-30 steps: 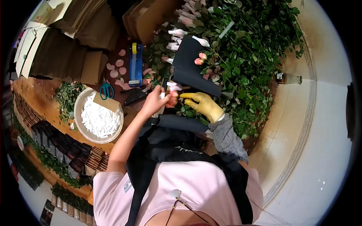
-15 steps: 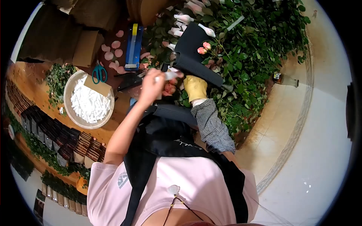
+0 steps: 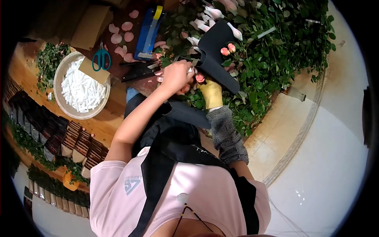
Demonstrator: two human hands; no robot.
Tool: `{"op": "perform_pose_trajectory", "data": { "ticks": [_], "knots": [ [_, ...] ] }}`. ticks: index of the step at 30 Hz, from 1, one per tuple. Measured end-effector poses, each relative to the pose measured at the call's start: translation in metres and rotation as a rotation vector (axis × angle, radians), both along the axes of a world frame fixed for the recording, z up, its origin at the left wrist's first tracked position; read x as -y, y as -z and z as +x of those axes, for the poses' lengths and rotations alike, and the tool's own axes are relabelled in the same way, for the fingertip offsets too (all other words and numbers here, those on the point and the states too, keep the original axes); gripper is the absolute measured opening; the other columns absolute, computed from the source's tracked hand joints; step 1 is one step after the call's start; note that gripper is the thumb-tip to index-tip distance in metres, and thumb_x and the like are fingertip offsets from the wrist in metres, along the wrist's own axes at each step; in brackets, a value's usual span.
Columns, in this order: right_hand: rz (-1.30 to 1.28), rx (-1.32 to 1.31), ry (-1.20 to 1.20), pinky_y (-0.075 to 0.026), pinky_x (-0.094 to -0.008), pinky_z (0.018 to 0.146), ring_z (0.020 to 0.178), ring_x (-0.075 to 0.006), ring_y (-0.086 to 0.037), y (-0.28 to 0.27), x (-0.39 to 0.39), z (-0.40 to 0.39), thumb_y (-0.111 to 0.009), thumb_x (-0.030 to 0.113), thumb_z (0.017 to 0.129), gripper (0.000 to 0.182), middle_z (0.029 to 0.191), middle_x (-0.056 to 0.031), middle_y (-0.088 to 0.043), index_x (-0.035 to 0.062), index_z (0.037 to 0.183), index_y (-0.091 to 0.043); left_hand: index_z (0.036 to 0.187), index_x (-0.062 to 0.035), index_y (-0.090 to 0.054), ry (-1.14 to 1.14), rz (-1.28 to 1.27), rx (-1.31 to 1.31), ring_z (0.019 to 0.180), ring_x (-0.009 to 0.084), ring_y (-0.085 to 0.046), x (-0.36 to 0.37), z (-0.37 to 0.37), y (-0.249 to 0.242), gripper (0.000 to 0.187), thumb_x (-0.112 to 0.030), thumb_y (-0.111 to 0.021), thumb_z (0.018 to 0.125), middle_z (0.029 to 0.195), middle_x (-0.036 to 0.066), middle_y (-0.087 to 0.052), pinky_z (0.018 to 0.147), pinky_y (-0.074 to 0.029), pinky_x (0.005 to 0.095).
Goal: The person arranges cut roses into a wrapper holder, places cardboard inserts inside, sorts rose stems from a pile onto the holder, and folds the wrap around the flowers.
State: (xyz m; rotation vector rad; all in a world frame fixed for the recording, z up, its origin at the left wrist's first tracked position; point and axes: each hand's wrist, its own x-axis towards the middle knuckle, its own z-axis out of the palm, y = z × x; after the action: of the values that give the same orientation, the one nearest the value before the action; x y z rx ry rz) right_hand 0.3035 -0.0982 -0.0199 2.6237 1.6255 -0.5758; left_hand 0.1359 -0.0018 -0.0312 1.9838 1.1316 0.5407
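Note:
My bare left hand is closed, a bit of a white flower net sleeve showing at its fingertips. Just right of those fingertips is a pink rose. My right hand, in a yellow glove, is closed around the rose below its head; the stem is hidden. More pink roses lie partly hidden under my left wrist. Beyond my hands stands a black padded support, with several roses in white net sleeves behind it and two bare pink blooms at its right.
A round bowl of white sleeves stands at left, with teal scissors and cardboard on its rim. A blue tape dispenser lies among loose petals. Leafy stems fill the right side. A glass bottle is near the edge.
My left hand has moved right with the white sleeve, up to the rose at my gloved hand. The rose head now shows clearly. The whole view has shifted slightly.

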Motion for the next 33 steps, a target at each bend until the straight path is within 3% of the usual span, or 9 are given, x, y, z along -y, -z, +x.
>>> {"op": "perform_pose_trajectory", "data": {
  "ticks": [5, 9, 12, 14, 16, 19, 24, 29, 33],
  "knots": [
    [0.181, 0.053, -0.022, -0.052, -0.042, 0.092, 0.105, -0.036, -0.066, 0.008, -0.004, -0.006, -0.069, 0.029, 0.087, 0.038, 0.115, -0.018, -0.068, 0.0048, 0.116, -0.068, 0.086, -0.0063, -0.07, -0.347, -0.117, 0.194, 0.076, 0.0354, -0.067, 0.02, -0.074, -0.041, 0.016, -0.022, -0.067, 0.082, 0.084, 0.013, -0.066, 0.069, -0.054, 0.0425],
    [0.052, -0.085, 0.023, -0.053, -0.0406, 0.088, 0.099, -0.0337, -0.068, -0.01, 0.002, -0.001, -0.068, 0.029, 0.088, 0.036, 0.107, -0.0182, -0.07, 0.0027, 0.114, -0.068, 0.099, -0.0025, -0.072, -0.531, -0.411, -0.374, 0.074, 0.0268, -0.07, 0.016, -0.222, -0.063, 0.027, -0.027, -0.068, 0.088, 0.073, 0.013, -0.068, 0.07, -0.055, 0.0397],
    [-0.205, -0.444, 0.302, -0.052, -0.0348, 0.074, 0.08, -0.0279, -0.068, -0.07, -0.009, -0.011, -0.067, 0.025, 0.092, 0.03, 0.092, -0.0187, -0.07, 0.0018, 0.111, -0.069, 0.139, -0.0036, -0.051, -0.712, -0.144, -0.517, 0.12, 0.0379, -0.056, 0.016, -0.344, -0.009, 0.072, -0.047, -0.074, 0.088, 0.13, 0.026, -0.054, 0.097, -0.048, 0.0504],
    [0.116, -0.518, 0.263, -0.051, -0.0344, 0.068, 0.071, -0.0268, -0.067, -0.088, -0.001, -0.024, -0.067, 0.019, 0.092, 0.023, 0.082, -0.0175, -0.069, 0.004, 0.108, -0.071, 0.147, -0.0053, -0.041, -0.727, -0.283, -0.484, 0.136, 0.041, -0.04, 0.017, -0.364, -0.014, 0.083, -0.05, -0.075, 0.086, 0.148, 0.025, -0.034, 0.108, -0.041, 0.0516],
    [0.082, -0.442, 0.149, -0.051, -0.0357, 0.066, 0.067, -0.0268, -0.066, -0.098, 0.001, -0.029, -0.067, 0.017, 0.092, 0.022, 0.077, -0.0161, -0.068, 0.005, 0.109, -0.072, 0.145, -0.0028, -0.045, -0.507, -0.225, -0.621, 0.128, 0.0393, -0.052, 0.016, -0.338, -0.015, 0.079, -0.047, -0.074, 0.087, 0.137, 0.026, -0.051, 0.105, -0.045, 0.0531],
    [0.18, -0.123, -0.271, -0.051, -0.0407, 0.063, 0.058, -0.0276, -0.064, -0.088, 0.005, -0.036, -0.072, 0.022, 0.087, 0.024, 0.068, -0.0125, -0.066, 0.007, 0.106, -0.072, 0.114, 0.0013, -0.068, -0.335, -0.586, -0.066, 0.095, 0.0229, -0.069, 0.013, -0.228, -0.043, 0.032, -0.024, -0.064, 0.096, 0.103, 0.015, -0.073, 0.085, -0.052, 0.0354],
    [0.05, 0.19, -0.366, -0.053, -0.0445, 0.064, 0.064, -0.0286, -0.066, -0.019, 0.004, -0.031, -0.074, 0.033, 0.084, 0.026, 0.069, -0.0112, -0.065, 0.0085, 0.084, -0.063, 0.119, -0.0021, -0.065, -0.009, -0.381, 0.344, 0.095, 0.0294, -0.07, 0.012, -0.082, -0.011, 0.026, -0.009, -0.058, 0.095, 0.106, 0.017, -0.071, 0.084, -0.054, 0.035],
    [0.064, 0.034, -0.3, -0.053, -0.0456, 0.064, 0.069, -0.0324, -0.066, -0.018, 0.007, -0.018, -0.075, 0.03, 0.083, 0.027, 0.073, -0.0128, -0.066, 0.0058, 0.088, -0.063, 0.113, 0.0028, -0.044, 0.137, -0.22, 0.106, 0.091, 0.0476, -0.058, 0.019, -0.02, -0.01, 0.033, -0.001, -0.056, 0.082, 0.092, 0.028, -0.061, 0.08, -0.048, 0.0506],
    [0.038, -0.126, -0.241, -0.053, -0.0448, 0.066, 0.072, -0.0322, -0.066, -0.032, 0.003, -0.019, -0.074, 0.026, 0.084, 0.026, 0.077, -0.0122, -0.067, 0.0065, 0.098, -0.065, 0.105, 0.0041, -0.046, 0.121, -0.35, 0.162, 0.092, 0.0438, -0.059, 0.017, -0.03, -0.002, 0.033, -0.005, -0.066, 0.079, 0.095, 0.027, -0.061, 0.08, -0.048, 0.0499]
  ]
}}
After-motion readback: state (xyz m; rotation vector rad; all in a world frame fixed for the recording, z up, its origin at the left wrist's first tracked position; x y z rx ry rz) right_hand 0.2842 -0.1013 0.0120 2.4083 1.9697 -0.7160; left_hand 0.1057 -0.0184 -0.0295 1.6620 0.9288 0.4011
